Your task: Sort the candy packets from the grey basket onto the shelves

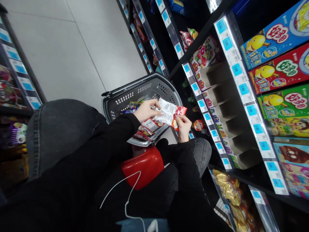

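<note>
A red and white snack packet (pixel 167 111) is held between both hands over the basket. My left hand (pixel 147 111) has its thumb and fingers on the packet's left edge. At the packet's red right corner, my right hand (pixel 183 127) pinches with thumb and fingers. Small print covers the white face turned up to me. Beneath is a grey shopping basket (pixel 142 87) with slotted walls. Several colourful bags lie in it, among them a red packet (pixel 145 129) under my left wrist; the others are partly hidden.
Shelves with blue price tags (pixel 238 69) rise on the right, holding snack boxes (pixel 277 66) and a cardboard display box (pixel 224 106). Another shelf (pixel 18 67) stands on the left. A glossy red object (pixel 145 166) and a white earphone cord (pixel 126 203) lie at my lap. Grey tiles (pixel 72 42) form the floor.
</note>
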Tool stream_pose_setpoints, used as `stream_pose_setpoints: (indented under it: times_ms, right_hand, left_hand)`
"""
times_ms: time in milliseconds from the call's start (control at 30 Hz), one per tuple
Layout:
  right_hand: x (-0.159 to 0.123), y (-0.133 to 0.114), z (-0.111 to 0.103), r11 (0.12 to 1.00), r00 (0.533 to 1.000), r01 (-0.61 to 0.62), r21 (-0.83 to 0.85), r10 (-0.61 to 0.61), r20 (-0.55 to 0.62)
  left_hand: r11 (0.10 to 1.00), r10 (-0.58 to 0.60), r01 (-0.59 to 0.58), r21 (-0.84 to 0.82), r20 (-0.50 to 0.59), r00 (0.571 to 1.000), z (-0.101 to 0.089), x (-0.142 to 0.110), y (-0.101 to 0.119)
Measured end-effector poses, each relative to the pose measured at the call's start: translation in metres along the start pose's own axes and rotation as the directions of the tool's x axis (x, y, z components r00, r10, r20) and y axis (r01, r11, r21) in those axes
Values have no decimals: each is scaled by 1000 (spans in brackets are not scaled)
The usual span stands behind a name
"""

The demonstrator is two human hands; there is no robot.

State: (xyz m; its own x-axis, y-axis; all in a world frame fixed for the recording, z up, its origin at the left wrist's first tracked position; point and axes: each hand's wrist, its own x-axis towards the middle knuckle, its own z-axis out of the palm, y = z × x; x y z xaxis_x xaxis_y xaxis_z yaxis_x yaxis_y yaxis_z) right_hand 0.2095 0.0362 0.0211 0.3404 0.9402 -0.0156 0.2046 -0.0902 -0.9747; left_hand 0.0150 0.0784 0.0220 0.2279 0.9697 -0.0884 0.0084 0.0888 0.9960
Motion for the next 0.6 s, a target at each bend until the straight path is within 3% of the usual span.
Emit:
stream_pose_setpoints:
  times_ms: [133,300,467,600]
  right_hand:
    - [0,1,2,1000,1000,-2,1,2,6]
    - [1,2,1,999,1000,24,-25,-24,3]
    - [0,-4,1,986,986,163,-37,-163,25]
    - [-1,-5,5,981,981,195,-10,-195,2]
  left_hand:
    - [999,-7,9,53,-33,999,0,1,-1]
    - [996,92,-92,0,-115,989,1,-1,0]
    - [970,-172,147,-193,-120,978,3,-2,-3]
    - [899,-306,250,-360,-108,946,3,1,-3]
